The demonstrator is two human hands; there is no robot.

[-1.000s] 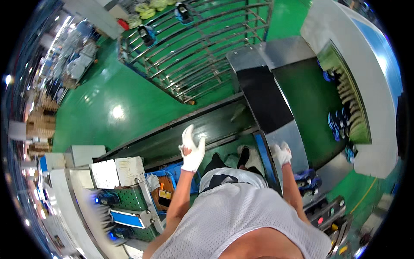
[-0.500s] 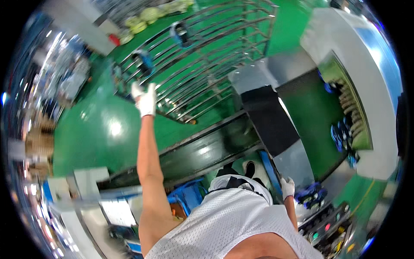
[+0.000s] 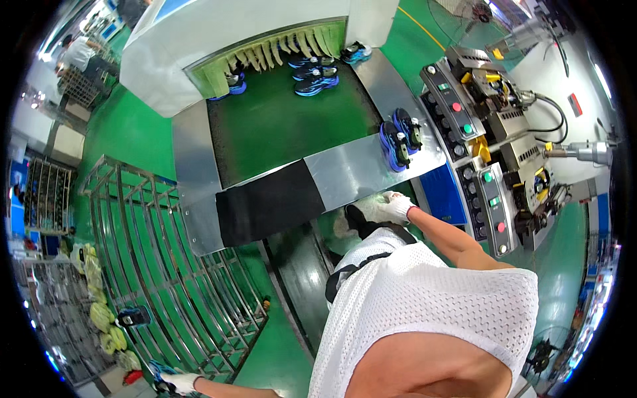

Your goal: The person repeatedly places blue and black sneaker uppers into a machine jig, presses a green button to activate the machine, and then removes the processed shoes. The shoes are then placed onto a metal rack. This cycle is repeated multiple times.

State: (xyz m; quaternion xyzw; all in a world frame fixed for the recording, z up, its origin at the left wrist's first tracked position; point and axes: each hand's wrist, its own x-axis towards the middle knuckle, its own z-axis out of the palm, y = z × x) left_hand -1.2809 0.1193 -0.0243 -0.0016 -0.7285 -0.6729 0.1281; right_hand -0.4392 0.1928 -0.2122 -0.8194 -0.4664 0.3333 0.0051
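At the lower left, my left hand (image 3: 180, 382), in a white glove, closes around a dark shoe with blue trim (image 3: 159, 369) at the steel rack (image 3: 169, 265); its fingertips are partly hidden. A second dark shoe (image 3: 135, 316) sits on the rack's bars farther along. My right hand (image 3: 397, 205), also gloved, hangs just below the front edge of the steel table (image 3: 355, 174). Its fingers are loosely apart and hold nothing I can see. A pair of blue and black shoes (image 3: 400, 139) stands on the table's right end, beyond that hand.
A black mat (image 3: 269, 202) covers the table's left part. Behind it, a green conveyor belt (image 3: 285, 132) carries several shoes out under a fringed curtain (image 3: 265, 58). On the right stands a machine with button panels (image 3: 488, 199). Yellow bundles (image 3: 103, 317) lie beyond the rack.
My view has swung to the right, so the conveyor lies ahead and the rack is at the left. My left hand has gone from reaching with spread fingers to a shoe on the rack.
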